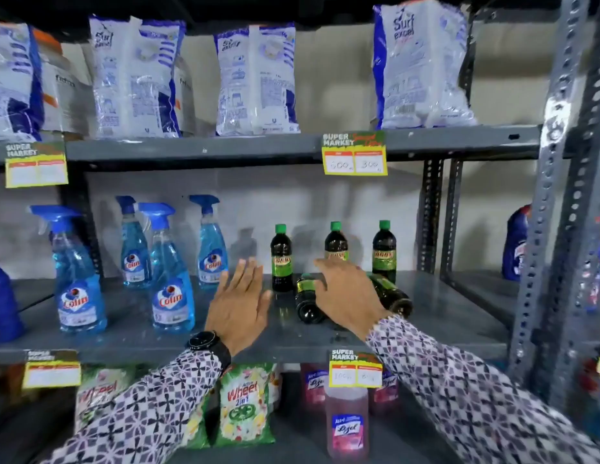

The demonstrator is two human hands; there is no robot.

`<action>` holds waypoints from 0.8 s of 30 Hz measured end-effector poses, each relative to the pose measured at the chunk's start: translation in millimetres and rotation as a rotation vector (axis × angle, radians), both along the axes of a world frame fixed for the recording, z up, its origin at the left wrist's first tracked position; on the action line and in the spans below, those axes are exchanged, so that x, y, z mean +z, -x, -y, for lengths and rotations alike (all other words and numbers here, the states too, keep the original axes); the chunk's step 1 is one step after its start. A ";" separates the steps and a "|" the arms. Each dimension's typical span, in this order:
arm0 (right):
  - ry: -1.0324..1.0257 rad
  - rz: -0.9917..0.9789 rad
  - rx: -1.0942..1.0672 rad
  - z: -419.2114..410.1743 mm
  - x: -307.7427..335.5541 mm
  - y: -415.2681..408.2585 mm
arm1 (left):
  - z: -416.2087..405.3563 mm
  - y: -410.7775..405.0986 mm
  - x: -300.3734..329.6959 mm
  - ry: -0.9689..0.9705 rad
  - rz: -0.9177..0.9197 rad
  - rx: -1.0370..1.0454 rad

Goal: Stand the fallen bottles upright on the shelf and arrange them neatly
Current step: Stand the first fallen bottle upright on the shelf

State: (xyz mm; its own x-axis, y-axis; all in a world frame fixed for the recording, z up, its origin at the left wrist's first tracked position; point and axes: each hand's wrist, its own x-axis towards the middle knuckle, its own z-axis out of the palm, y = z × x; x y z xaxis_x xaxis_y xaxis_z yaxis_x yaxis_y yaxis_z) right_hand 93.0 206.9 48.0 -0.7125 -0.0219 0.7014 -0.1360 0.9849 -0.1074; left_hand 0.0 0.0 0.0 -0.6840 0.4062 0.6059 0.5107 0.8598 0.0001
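Three dark bottles with green caps and green labels stand upright at the back of the middle shelf [442, 316]: one on the left [281, 259], one in the middle [335, 242], one on the right [384, 251]. Two more dark bottles lie on their sides in front of them, one on the left [307, 304] and one on the right [392, 294]. My right hand [345, 294] rests over the fallen bottles with its fingers spread; whether it grips one I cannot tell. My left hand [240, 298] hovers open just left of the upright left bottle, holding nothing.
Several blue spray bottles [171, 286] stand on the left half of the same shelf. White detergent bags [258, 78] fill the shelf above. Green packets [246, 403] and pink bottles [347, 426] sit on the shelf below. A perforated metal upright [556, 229] borders the right side.
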 end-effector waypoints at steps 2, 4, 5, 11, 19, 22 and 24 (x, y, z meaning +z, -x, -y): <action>0.059 0.149 -0.025 9.4 7.4 24.4 | 4.4 18.7 -10.5 0.002 0.194 0.033; 0.092 0.344 -0.114 17.8 20.6 46.1 | 5.0 34.3 -18.8 0.023 0.379 0.055; 0.096 0.417 -0.146 19.6 25.1 56.4 | 2.2 40.0 -22.2 0.049 0.436 0.054; 0.206 0.659 -0.171 21.4 17.9 101.7 | 1.1 51.4 -46.8 0.099 0.517 0.064; 0.439 0.584 -0.139 24.4 -1.4 112.2 | 3.2 56.0 -49.5 0.120 0.469 0.027; 0.520 0.551 -0.134 23.8 11.2 110.7 | 4.0 57.6 -53.3 0.163 0.450 0.038; 0.591 0.470 -0.114 22.9 18.4 109.2 | 4.8 62.3 -57.6 0.214 0.437 0.043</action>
State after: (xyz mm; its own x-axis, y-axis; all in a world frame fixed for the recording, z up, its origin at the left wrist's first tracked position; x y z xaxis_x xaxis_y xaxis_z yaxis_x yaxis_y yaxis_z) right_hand -16.2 183.9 66.4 -0.9143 0.3545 0.1959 0.1533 0.7506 -0.6428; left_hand -62.3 -4.8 -57.6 -0.8746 0.4561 0.1645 0.4663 0.8842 0.0277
